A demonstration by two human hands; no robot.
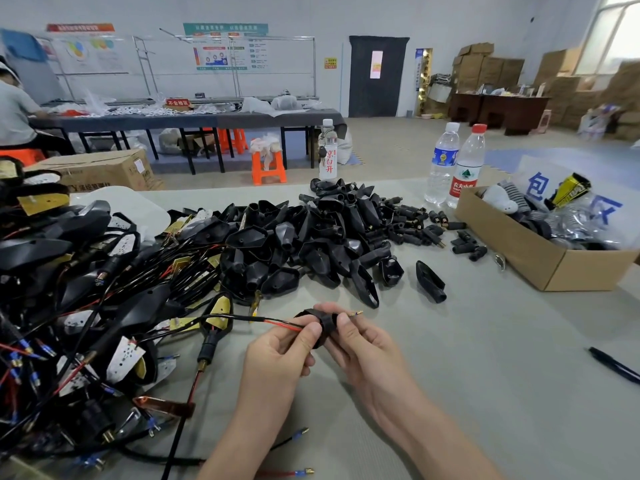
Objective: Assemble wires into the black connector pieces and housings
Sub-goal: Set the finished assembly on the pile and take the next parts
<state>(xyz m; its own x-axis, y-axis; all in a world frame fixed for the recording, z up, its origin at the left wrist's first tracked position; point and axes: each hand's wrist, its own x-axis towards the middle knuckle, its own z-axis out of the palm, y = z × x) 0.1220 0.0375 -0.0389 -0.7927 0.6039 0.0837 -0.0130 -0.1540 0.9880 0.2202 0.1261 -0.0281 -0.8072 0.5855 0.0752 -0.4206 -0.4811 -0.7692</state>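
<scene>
Black housing (320, 325) held up just above the tabletop (485, 393), low centre of view, between both hands. Right hand (363, 344) grips it, thumb on top, fingers curled under. Left hand (280, 348) pinches the red wire (282, 324) between thumb and curled fingers right where it enters the housing's left side; a black wire runs alongside it. Brass terminal tip (356, 312) pokes out just right of the housing, above the right thumb. From the housing the wires trail left to a gold-backed black part (218, 318) lying on the tabletop. Beyond the housing: a big pile of empty black housings (311, 237). Beyond and right of it: one lone housing (430, 281) lying apart, then small black connector pieces (415, 223) scattered by the pile's right edge. Far left of the housing: a tangled heap of wired assemblies (86, 289), red and black leads, blue crimps. Near side of the housing, by the left forearm: loose leads with blue crimps (298, 436). Right and beyond the housing: an open cardboard box (540, 258) holding bagged parts, two water bottles (453, 164) behind it. Far right of the housing: a dark pen (614, 365) flat on the tabletop.
</scene>
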